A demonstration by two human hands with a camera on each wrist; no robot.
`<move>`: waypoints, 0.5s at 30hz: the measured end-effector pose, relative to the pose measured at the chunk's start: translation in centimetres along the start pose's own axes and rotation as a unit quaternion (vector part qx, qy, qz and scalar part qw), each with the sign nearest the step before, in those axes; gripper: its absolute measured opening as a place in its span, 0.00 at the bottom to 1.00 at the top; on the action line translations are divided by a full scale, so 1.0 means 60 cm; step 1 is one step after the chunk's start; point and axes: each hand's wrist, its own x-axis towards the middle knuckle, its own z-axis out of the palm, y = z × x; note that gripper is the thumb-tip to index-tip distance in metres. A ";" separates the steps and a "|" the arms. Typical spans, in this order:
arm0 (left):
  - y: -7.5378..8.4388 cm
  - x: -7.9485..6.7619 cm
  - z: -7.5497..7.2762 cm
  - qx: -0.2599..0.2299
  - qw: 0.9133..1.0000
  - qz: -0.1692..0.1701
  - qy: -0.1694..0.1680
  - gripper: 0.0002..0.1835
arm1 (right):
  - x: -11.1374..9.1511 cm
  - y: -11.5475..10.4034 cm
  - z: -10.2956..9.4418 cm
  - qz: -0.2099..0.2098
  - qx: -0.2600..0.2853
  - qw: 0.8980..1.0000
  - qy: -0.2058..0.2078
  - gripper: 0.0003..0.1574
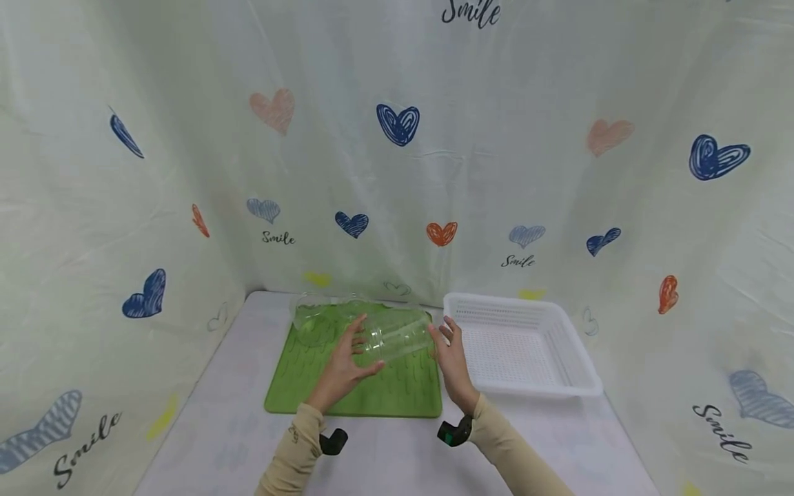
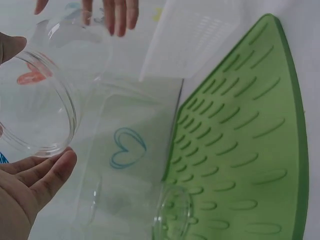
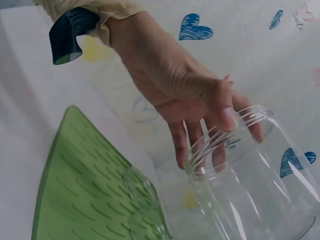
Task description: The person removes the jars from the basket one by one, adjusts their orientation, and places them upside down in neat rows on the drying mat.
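Between my two hands is a clear jar (image 1: 397,336), tilted on its side above the green mat (image 1: 372,399). My left hand (image 1: 343,368) grips one end, its thumb and fingers spread round the wall. At the other end my right hand (image 1: 454,365) holds the threaded mouth. The right wrist view shows that jar's screw neck (image 3: 210,155) with the thumb on the outer rim and fingertips seen through the clear wall. Another clear container (image 1: 308,320) is at the mat's back left corner, its outline faint.
A white perforated basket (image 1: 527,390) stands to the right of the mat. Further see-through plastic (image 1: 352,299) lies along the mat's back edge. A white cloth (image 1: 397,455) covers the table, and a heart-printed curtain (image 1: 397,186) hangs at the back and both sides.
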 end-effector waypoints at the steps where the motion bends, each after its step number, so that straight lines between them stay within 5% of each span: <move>1: -0.001 0.001 0.000 0.002 1.000 0.000 -0.001 0.55 | 0.003 0.001 0.000 0.023 0.017 1.000 -0.013 0.52; 6: -0.005 0.005 -0.001 0.005 1.000 -0.003 -0.002 0.55 | 0.016 0.009 0.003 0.076 0.068 0.992 -0.075 0.58; 15: -0.010 0.009 -0.003 -0.004 1.000 -0.010 -0.007 0.56 | 0.030 0.013 0.010 0.085 0.098 0.982 -0.138 0.60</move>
